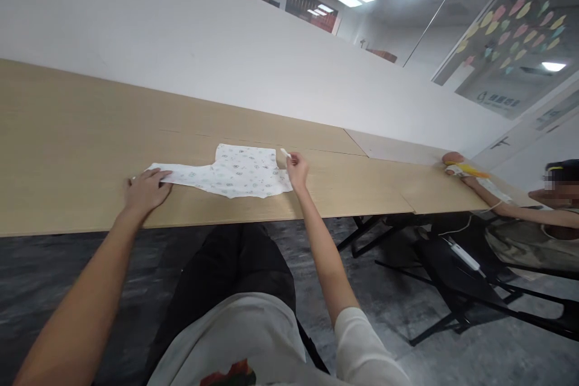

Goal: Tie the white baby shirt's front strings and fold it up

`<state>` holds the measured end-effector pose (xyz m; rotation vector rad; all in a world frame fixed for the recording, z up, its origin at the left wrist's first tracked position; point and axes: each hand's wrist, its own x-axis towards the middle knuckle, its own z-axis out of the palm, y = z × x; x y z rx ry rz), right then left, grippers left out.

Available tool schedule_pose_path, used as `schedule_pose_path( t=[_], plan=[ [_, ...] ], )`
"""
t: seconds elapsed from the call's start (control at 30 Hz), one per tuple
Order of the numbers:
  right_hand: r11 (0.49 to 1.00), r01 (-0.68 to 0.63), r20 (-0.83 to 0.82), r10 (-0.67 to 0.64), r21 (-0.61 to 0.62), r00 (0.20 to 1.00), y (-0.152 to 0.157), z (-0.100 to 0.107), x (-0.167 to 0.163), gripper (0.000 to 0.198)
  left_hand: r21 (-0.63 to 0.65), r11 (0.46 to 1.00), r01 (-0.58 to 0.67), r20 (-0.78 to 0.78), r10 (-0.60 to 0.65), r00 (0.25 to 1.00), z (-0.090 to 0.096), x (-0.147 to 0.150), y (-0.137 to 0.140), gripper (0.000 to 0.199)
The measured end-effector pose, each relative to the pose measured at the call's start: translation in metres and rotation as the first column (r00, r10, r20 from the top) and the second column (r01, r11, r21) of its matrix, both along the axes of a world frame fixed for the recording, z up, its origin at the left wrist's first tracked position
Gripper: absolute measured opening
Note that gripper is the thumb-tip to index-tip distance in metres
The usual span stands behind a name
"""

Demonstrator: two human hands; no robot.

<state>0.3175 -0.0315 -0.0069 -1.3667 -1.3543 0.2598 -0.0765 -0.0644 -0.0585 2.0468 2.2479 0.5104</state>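
Observation:
A white baby shirt point(246, 172) with small printed figures lies spread on the wooden table in front of me. Its left sleeve stretches out long and flat toward my left hand point(145, 193). That hand rests on the sleeve's end with its fingers extended over the cloth. On the other side, my right hand point(297, 170) pinches the right sleeve between thumb and fingers. The tip of this sleeve pokes up above the fingers, raised off the table and partly hidden by them.
The long wooden table point(81, 151) runs against a white wall point(190, 54). At its far right end a seated person point(534, 217) reaches toward an orange and yellow item point(468, 169). A black folding chair point(461, 277) with a white power strip point(465, 255) stands at right.

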Motion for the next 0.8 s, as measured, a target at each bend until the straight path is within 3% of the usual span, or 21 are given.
schedule_pose_path(
  t=[0.07,0.17,0.27,0.33,0.43,0.57,0.8],
  plan=[
    [0.993,-0.106,0.1,0.11,-0.048,0.989,0.002,0.006,-0.033,0.023,0.001,1.0,0.004,0.004,-0.004,1.0,0.0,0.0,0.0,0.062],
    [0.954,-0.188,0.268,0.249,-0.235,0.931,-0.002,0.0,-0.078,0.02,0.0,1.0,0.006,0.007,-0.006,1.0,0.001,0.001,-0.001,0.062],
    [0.903,-0.177,0.391,0.337,-0.391,0.857,-0.01,-0.013,-0.107,0.019,-0.013,1.0,-0.001,0.008,0.001,1.0,0.003,0.002,-0.003,0.063],
    [0.891,-0.14,0.451,0.348,-0.433,0.822,-0.015,-0.02,-0.118,0.021,-0.018,1.0,0.0,0.007,0.0,1.0,0.003,0.003,-0.003,0.063],
    [0.907,-0.099,0.516,0.32,-0.41,0.795,-0.021,-0.023,-0.125,0.023,-0.008,1.0,0.007,0.008,-0.007,1.0,0.003,0.002,-0.002,0.061],
    [0.952,-0.057,0.484,0.203,-0.3,0.851,-0.021,-0.023,-0.129,0.024,-0.003,1.0,0.012,0.022,-0.012,1.0,0.002,0.001,0.0,0.061],
    [0.954,-0.157,0.153,0.2,-0.256,0.968,-0.011,-0.033,-0.135,0.025,-0.013,1.0,0.003,0.036,-0.002,0.999,0.003,0.002,-0.002,0.06]
  ],
)
